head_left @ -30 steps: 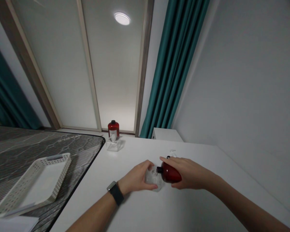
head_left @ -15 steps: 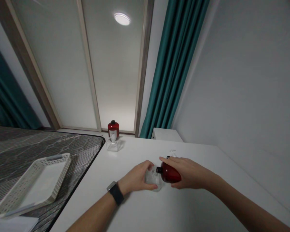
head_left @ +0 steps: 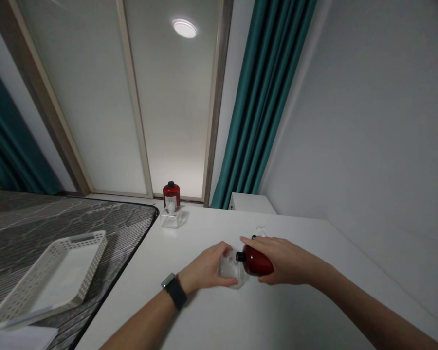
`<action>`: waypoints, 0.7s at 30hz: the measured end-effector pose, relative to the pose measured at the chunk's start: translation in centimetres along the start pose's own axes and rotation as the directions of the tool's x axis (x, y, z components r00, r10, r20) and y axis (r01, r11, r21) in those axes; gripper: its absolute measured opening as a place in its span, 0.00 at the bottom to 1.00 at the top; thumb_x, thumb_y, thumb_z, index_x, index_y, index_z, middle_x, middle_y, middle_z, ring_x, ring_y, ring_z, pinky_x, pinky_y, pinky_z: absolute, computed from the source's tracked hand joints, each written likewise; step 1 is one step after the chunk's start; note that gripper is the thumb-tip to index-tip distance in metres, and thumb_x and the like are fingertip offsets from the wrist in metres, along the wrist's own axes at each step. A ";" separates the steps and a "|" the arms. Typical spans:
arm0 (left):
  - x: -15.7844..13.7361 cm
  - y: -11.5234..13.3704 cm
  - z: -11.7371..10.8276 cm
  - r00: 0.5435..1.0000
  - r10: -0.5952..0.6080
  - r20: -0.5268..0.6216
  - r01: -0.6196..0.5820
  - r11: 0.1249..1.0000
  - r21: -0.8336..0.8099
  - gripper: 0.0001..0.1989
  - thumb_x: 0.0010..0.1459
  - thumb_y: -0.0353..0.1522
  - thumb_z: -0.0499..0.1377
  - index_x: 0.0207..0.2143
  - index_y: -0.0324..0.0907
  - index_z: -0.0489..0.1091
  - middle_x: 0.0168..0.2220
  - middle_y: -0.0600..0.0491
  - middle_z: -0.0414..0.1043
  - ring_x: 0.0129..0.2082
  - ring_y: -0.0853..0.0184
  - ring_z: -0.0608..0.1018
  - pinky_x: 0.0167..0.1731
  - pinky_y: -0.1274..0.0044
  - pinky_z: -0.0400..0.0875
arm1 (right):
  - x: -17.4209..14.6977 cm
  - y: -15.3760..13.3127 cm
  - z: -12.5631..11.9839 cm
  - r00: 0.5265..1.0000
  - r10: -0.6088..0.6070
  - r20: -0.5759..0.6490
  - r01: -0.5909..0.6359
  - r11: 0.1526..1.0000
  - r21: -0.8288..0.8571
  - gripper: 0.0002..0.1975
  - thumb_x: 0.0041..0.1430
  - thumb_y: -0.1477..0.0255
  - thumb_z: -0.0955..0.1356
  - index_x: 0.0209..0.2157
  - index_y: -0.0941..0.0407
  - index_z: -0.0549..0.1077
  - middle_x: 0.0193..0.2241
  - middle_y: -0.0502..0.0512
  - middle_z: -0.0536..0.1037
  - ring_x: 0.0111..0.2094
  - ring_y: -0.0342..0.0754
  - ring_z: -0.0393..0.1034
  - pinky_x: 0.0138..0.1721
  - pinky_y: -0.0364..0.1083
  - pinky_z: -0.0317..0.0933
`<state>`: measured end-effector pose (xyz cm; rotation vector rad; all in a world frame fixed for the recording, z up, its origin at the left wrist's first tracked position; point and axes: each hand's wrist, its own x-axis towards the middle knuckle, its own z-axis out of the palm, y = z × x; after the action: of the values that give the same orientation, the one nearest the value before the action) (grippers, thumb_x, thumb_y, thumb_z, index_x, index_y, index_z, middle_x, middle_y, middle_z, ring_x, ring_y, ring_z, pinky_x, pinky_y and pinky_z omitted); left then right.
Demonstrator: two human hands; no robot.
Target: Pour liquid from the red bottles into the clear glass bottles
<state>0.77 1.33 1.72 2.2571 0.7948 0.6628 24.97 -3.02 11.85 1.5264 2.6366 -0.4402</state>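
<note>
Hold clear bottle (head_left: 227,266) on white table (head_left: 219,318) in left hand (head_left: 208,268), with thumb and fingers curved around its sides. Grip red bottle (head_left: 256,263) in right hand (head_left: 286,261), with fingers wrapped around its body; tilt it leftward, with black neck (head_left: 240,256) at top of clear bottle. Cannot tell about contact between neck and rim. Note clear piece (head_left: 261,230) just beyond right hand, partly hidden. See second red bottle (head_left: 171,190) behind second clear bottle (head_left: 170,220) near table's far left corner; see also white basket (head_left: 89,272) on grey mat (head_left: 127,218) at left.
</note>
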 end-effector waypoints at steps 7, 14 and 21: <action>0.0 0.0 0.0 1.000 -0.002 0.006 0.002 1.000 0.000 0.26 0.46 0.37 0.72 0.44 0.42 0.64 0.43 0.50 0.72 0.40 0.58 0.75 0.41 0.71 0.68 | 0.0 -0.1 -0.1 1.000 0.000 0.001 0.000 1.000 -0.006 0.48 0.47 0.67 0.74 0.69 0.52 0.54 0.56 0.62 0.74 0.52 0.63 0.70 0.51 0.56 0.61; 0.0 0.0 0.0 1.000 -0.003 0.006 0.003 1.000 -0.014 0.27 0.46 0.37 0.72 0.44 0.42 0.64 0.43 0.50 0.72 0.41 0.58 0.76 0.42 0.71 0.68 | 0.0 0.1 0.0 1.000 -0.014 -0.005 0.014 1.000 -0.015 0.48 0.48 0.67 0.73 0.69 0.50 0.53 0.55 0.61 0.74 0.50 0.62 0.71 0.50 0.55 0.61; 0.0 -0.1 0.1 1.000 0.002 -0.006 -0.002 1.000 -0.016 0.27 0.46 0.38 0.72 0.45 0.42 0.65 0.43 0.50 0.72 0.41 0.58 0.75 0.42 0.70 0.68 | 0.0 0.0 -0.1 1.000 -0.002 0.017 0.002 1.000 -0.013 0.48 0.48 0.67 0.73 0.69 0.51 0.53 0.55 0.62 0.74 0.52 0.63 0.70 0.51 0.55 0.61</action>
<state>0.79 1.38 1.58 2.2430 0.7873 0.6752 24.94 -3.00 11.99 1.5103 2.6231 -0.4327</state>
